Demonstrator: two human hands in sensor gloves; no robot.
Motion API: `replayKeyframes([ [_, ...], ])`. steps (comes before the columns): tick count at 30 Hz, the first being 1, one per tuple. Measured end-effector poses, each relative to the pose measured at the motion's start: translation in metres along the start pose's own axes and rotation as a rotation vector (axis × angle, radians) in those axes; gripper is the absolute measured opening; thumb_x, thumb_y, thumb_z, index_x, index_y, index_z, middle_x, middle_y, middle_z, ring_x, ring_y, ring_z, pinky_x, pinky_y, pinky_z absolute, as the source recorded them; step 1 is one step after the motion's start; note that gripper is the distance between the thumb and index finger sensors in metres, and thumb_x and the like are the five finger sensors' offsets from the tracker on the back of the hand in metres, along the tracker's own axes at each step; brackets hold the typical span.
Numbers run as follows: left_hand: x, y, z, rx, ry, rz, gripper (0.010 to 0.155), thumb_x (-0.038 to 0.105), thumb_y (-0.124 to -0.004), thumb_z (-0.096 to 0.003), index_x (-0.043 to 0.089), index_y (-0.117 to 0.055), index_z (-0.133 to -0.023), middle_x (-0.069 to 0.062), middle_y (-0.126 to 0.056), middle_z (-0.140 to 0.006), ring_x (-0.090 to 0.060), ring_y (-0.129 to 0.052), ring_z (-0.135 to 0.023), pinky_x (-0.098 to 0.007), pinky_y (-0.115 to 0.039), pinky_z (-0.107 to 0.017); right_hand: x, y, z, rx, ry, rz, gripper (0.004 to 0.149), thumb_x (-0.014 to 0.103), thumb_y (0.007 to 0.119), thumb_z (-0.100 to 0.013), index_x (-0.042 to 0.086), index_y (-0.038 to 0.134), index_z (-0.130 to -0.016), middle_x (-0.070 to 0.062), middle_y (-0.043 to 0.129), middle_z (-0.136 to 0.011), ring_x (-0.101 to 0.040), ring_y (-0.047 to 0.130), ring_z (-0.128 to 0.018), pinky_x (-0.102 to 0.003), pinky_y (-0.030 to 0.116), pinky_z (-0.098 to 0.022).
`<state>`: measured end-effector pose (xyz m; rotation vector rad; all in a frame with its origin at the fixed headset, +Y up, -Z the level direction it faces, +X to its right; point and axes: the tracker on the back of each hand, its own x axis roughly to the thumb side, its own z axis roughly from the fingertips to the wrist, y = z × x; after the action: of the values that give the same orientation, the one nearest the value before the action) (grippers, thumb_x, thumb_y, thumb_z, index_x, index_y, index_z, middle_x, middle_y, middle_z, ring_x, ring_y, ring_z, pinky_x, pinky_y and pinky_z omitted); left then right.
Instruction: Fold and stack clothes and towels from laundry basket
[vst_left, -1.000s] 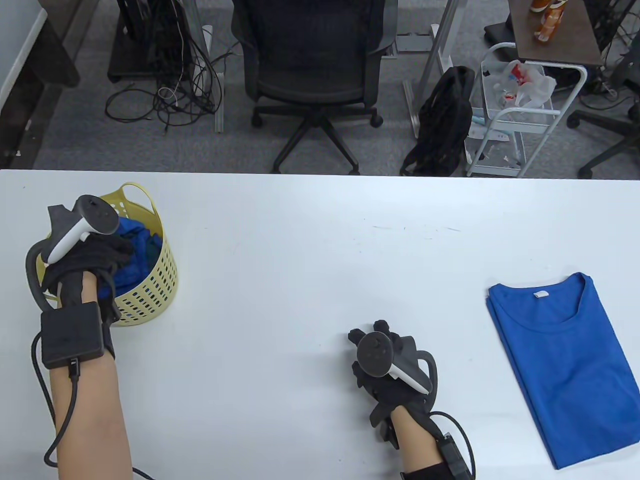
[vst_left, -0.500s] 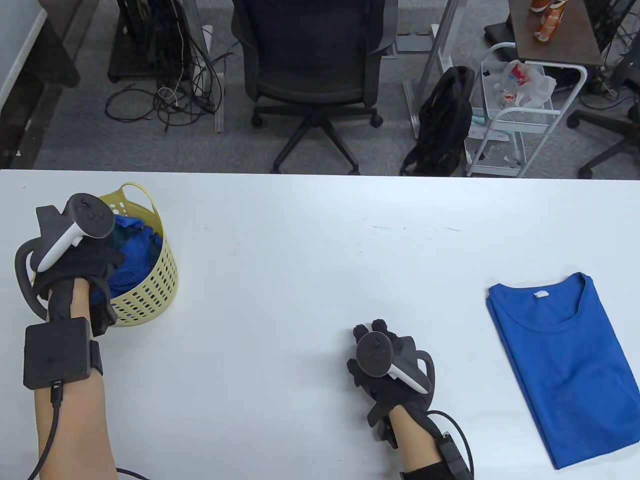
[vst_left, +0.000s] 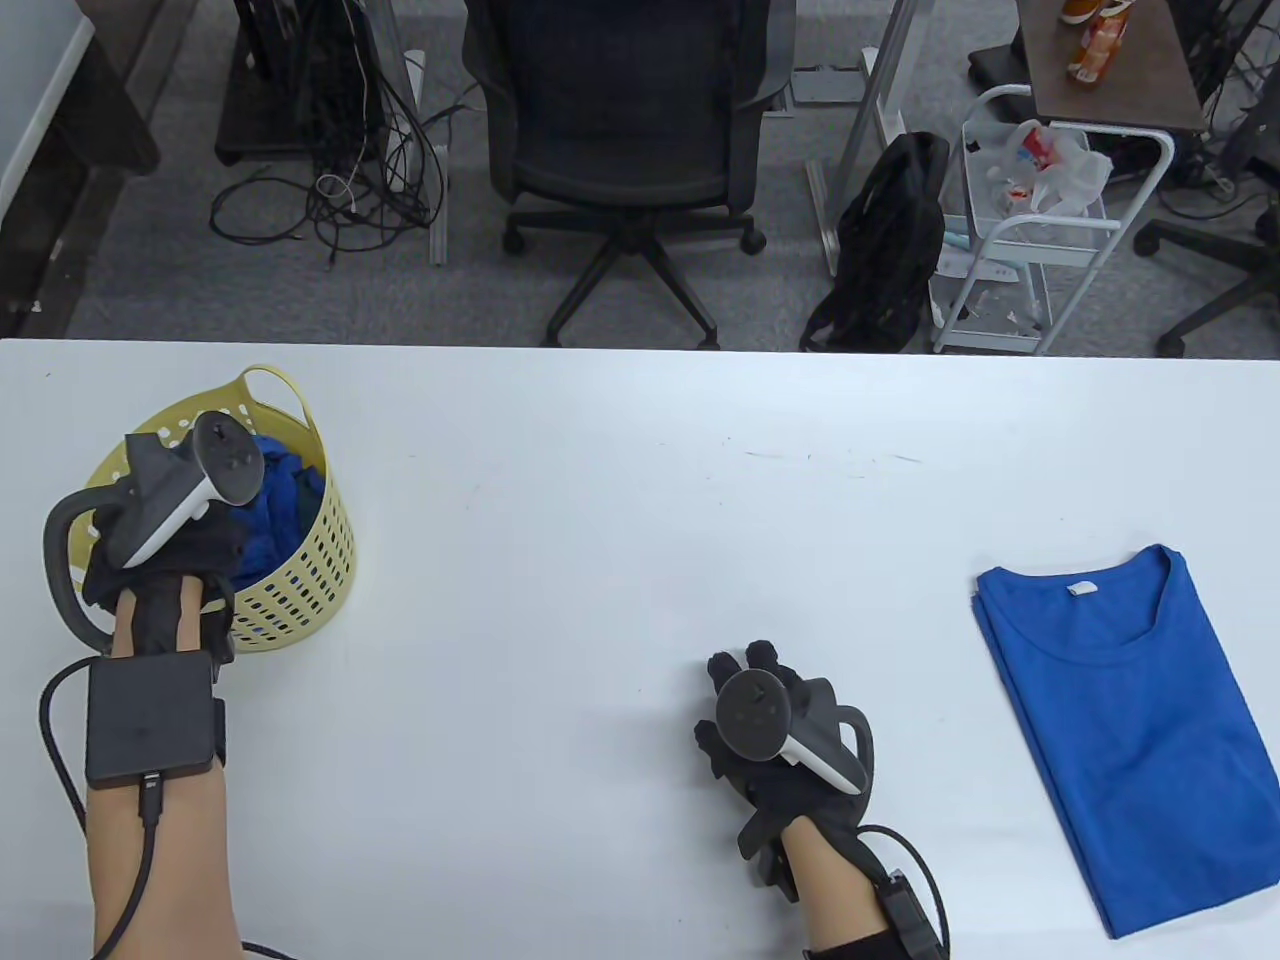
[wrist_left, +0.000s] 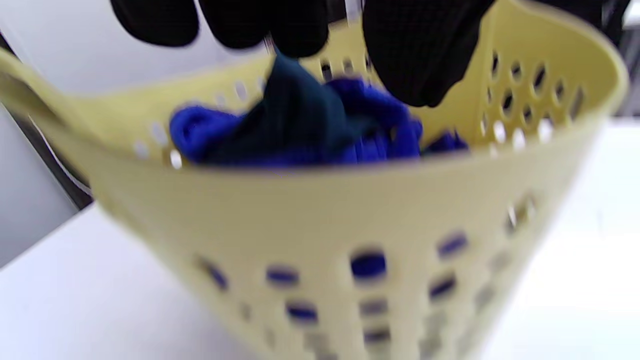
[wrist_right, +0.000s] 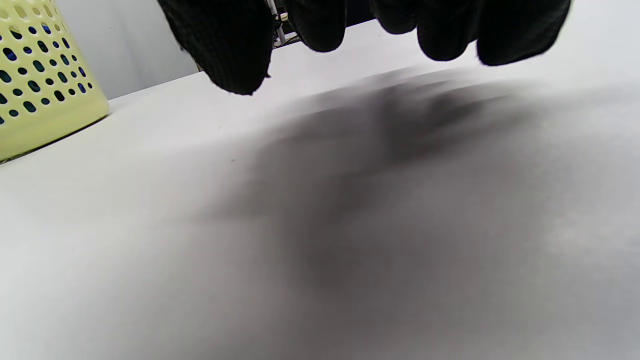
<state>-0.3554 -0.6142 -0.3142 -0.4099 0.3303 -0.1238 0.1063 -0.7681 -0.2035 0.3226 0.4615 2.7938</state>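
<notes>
Left hand (vst_left: 165, 545) over basket (vst_left: 310, 570), fingers (wrist_left: 420, 60) pinching dark cloth (wrist_left: 295, 120), right hand (vst_left: 775, 745) above table (vst_left: 600, 520), fingers (wrist_right: 230, 50) released, shirt (vst_left: 1130, 730) folded.

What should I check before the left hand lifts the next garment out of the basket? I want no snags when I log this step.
1. Left hand over the yellow basket: ok, its fingers hang just above the cloth.
2. Grip on the dark garment: cannot tell, the fingertips meet it in a blurred wrist view.
3. Garments in the basket are separate: cannot tell, blue cloth and dark cloth lie bunched together.
4. Right hand free to help: ok, it holds nothing above the table.
5. Folded blue shirt out of the way: ok, it lies flat at the table's right end.
</notes>
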Motion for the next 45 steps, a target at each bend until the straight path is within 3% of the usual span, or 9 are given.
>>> replayKeyframes([
  [3, 0.006, -0.011, -0.017, -0.203, 0.042, -0.067, 0.074, 0.045, -0.087, -0.0489, 0.039, -0.057, -0.116, -0.029, -0.029, -0.131, -0.061, -0.035, -0.112, -0.073, -0.053, -0.076, -0.001, 0.001, -0.001, 0.007, 0.003, -0.001, 0.071, 0.031, 0.073, -0.063, -0.002, 0.042, -0.117, -0.044, 0.028, -0.115, -0.067, 0.045, -0.097, -0.075, 0.054, -0.066],
  [9, 0.013, -0.029, -0.043, -0.219, 0.132, -0.249, 0.083, 0.044, -0.086, -0.0499, 0.041, -0.042, -0.120, -0.029, -0.022, -0.130, -0.061, -0.033, -0.112, -0.073, -0.052, -0.076, -0.004, 0.003, -0.003, 0.019, 0.004, -0.021, 0.071, 0.033, 0.073, -0.064, -0.001, 0.041, -0.118, -0.045, 0.028, -0.115, -0.067, 0.045, -0.097, -0.075, 0.054, -0.066],
  [15, 0.017, -0.033, -0.048, -0.061, 0.179, -0.331, 0.048, 0.042, -0.081, -0.0531, 0.040, -0.073, -0.100, -0.019, -0.046, -0.129, -0.052, -0.048, -0.114, -0.069, -0.056, -0.077, -0.005, 0.005, -0.006, 0.026, -0.005, -0.021, 0.069, 0.034, 0.071, -0.064, -0.001, 0.043, -0.117, -0.044, 0.028, -0.115, -0.067, 0.043, -0.097, -0.075, 0.052, -0.066],
  [18, 0.014, -0.026, -0.042, -0.029, 0.183, -0.309, 0.048, 0.041, -0.077, -0.0535, 0.037, -0.072, -0.101, -0.015, -0.054, -0.127, -0.049, -0.054, -0.114, -0.068, -0.056, -0.077, -0.006, 0.004, -0.005, 0.017, -0.007, -0.029, 0.069, 0.034, 0.071, -0.064, -0.001, 0.043, -0.117, -0.044, 0.028, -0.115, -0.067, 0.043, -0.096, -0.075, 0.053, -0.066],
  [21, 0.006, -0.006, -0.025, 0.091, 0.176, -0.197, 0.048, 0.038, -0.071, -0.0566, 0.032, -0.066, -0.104, -0.018, -0.055, -0.126, -0.051, -0.057, -0.112, -0.068, -0.057, -0.077, -0.007, 0.003, -0.004, 0.009, -0.006, -0.040, 0.069, 0.034, 0.070, -0.065, -0.001, 0.042, -0.117, -0.045, 0.028, -0.115, -0.068, 0.043, -0.096, -0.075, 0.053, -0.066],
  [25, -0.006, 0.030, 0.016, 0.459, -0.034, 0.274, 0.048, 0.033, -0.068, -0.0584, 0.024, -0.062, -0.105, -0.015, -0.078, -0.115, -0.048, -0.081, -0.101, -0.063, -0.068, -0.073, -0.006, 0.000, -0.002, -0.015, -0.013, -0.048, 0.069, 0.035, 0.070, -0.065, 0.000, 0.042, -0.118, -0.045, 0.027, -0.115, -0.067, 0.043, -0.096, -0.075, 0.053, -0.066],
  [29, -0.006, 0.048, 0.048, 0.519, -0.237, 0.591, 0.049, 0.034, -0.066, -0.0611, 0.023, -0.057, -0.108, -0.004, -0.090, -0.096, -0.026, -0.099, -0.079, -0.053, -0.082, -0.065, -0.003, -0.001, 0.000, -0.026, -0.026, -0.050, 0.069, 0.035, 0.069, -0.065, 0.000, 0.042, -0.117, -0.044, 0.027, -0.115, -0.067, 0.043, -0.097, -0.075, 0.053, -0.066],
  [35, 0.018, 0.051, 0.074, 0.392, -0.421, 0.482, 0.047, 0.047, -0.076, -0.0604, 0.028, -0.070, -0.102, -0.003, -0.091, -0.095, -0.026, -0.099, -0.077, -0.049, -0.084, -0.061, -0.001, -0.001, 0.001, -0.023, -0.042, -0.053, 0.069, 0.036, 0.069, -0.065, 0.000, 0.043, -0.117, -0.044, 0.028, -0.115, -0.067, 0.043, -0.097, -0.075, 0.053, -0.066],
  [45, 0.035, 0.012, 0.059, 0.145, -0.366, 0.250, 0.044, 0.047, -0.085, -0.0495, 0.036, -0.081, -0.092, 0.002, -0.091, -0.093, -0.022, -0.098, -0.076, -0.044, -0.085, -0.059, -0.001, 0.000, 0.000, -0.021, -0.049, -0.054, 0.069, 0.036, 0.069, -0.065, 0.000, 0.043, -0.117, -0.044, 0.028, -0.115, -0.067, 0.043, -0.097, -0.075, 0.053, -0.066],
])
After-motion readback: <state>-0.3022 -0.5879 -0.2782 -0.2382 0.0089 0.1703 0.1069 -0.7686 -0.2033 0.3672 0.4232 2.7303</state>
